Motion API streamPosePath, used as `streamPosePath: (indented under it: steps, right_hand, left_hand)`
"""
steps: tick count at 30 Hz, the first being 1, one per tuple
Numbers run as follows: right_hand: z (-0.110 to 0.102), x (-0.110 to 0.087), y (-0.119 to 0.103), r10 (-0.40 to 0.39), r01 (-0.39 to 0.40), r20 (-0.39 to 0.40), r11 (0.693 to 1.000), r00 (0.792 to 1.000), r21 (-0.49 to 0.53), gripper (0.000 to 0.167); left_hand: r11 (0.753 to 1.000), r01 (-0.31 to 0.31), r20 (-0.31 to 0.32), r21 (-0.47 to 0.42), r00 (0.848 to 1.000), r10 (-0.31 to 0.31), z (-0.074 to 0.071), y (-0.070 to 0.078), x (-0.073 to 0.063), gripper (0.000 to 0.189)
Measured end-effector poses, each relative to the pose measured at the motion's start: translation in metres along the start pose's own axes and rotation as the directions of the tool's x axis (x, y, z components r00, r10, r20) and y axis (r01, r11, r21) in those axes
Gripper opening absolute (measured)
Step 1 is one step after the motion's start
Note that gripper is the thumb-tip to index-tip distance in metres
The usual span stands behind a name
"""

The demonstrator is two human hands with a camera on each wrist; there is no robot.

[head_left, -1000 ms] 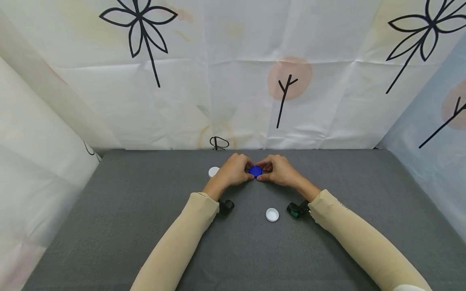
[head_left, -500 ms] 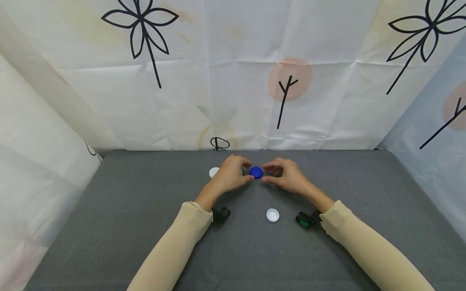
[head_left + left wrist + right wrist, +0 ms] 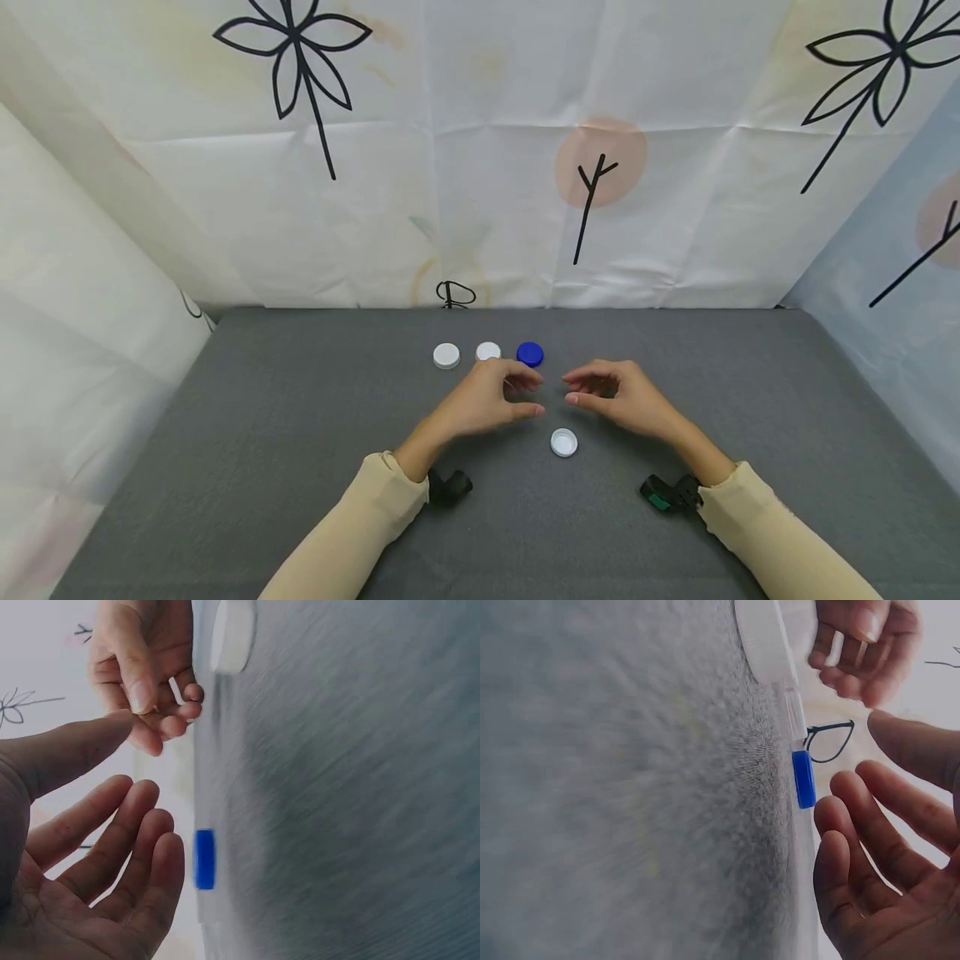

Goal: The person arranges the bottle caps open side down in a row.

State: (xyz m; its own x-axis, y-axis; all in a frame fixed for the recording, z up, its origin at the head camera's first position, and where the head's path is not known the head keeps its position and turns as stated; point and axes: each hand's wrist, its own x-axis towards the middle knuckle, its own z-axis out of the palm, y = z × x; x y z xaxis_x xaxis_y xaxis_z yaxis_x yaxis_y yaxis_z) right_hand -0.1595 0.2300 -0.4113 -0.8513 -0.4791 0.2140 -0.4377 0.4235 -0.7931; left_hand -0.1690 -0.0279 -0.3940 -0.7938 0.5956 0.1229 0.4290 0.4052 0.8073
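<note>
A blue bottle cap (image 3: 530,354) lies at the right end of a row on the grey table, beside a white cap (image 3: 488,351) and another white cap (image 3: 446,357). Nearer the person, a third white cap (image 3: 564,442) lies hollow side up. My left hand (image 3: 489,400) hovers between the row and this near cap, fingers loosely bent, holding nothing; it partly covers the middle cap in the head view. Facing it, my right hand (image 3: 621,396) is also without anything in its relaxed fingers. In the left wrist view the blue cap (image 3: 204,859) stands beyond the fingertips.
The grey cloth-covered table (image 3: 300,467) ends at a white curtain (image 3: 495,208) printed with plants. Another curtain (image 3: 75,333) hangs along the left. Black wrist cameras are strapped to both arms, one near the left sleeve (image 3: 337,533).
Both hands have let go of the blue cap and drawn back toward the person, over the near white cap. The blue cap stays in place, and the middle white cap has come into view.
</note>
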Motion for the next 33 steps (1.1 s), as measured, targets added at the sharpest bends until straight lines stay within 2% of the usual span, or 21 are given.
streamPosePath:
  steps: [5, 16, 24, 33]
  right_hand:
    - [-0.001, -0.011, 0.000, -0.033, 0.032, 0.048, 0.999, 0.998, 0.025, 0.023]
    - [-0.002, -0.020, -0.001, -0.066, 0.054, 0.174, 0.996, 0.983, 0.071, 0.022]
    - [-0.004, -0.020, 0.004, -0.038, 0.024, 0.251, 0.998, 0.967, 0.058, 0.033]
    - [-0.002, -0.020, 0.004, -0.045, 0.038, 0.264, 0.999, 0.964, 0.033, 0.038]
  left_hand:
    - [0.998, 0.011, 0.019, -0.069, 1.000, -0.010, 0.008, -0.003, -0.007, 0.033]
    - [0.990, 0.036, 0.064, -0.138, 0.998, -0.028, 0.019, -0.008, -0.013, 0.033]
    - [0.988, 0.057, 0.095, -0.146, 0.995, -0.043, 0.022, -0.007, -0.016, 0.033]
    - [0.990, 0.077, 0.093, -0.122, 0.993, -0.066, 0.025, -0.006, -0.019, 0.032]
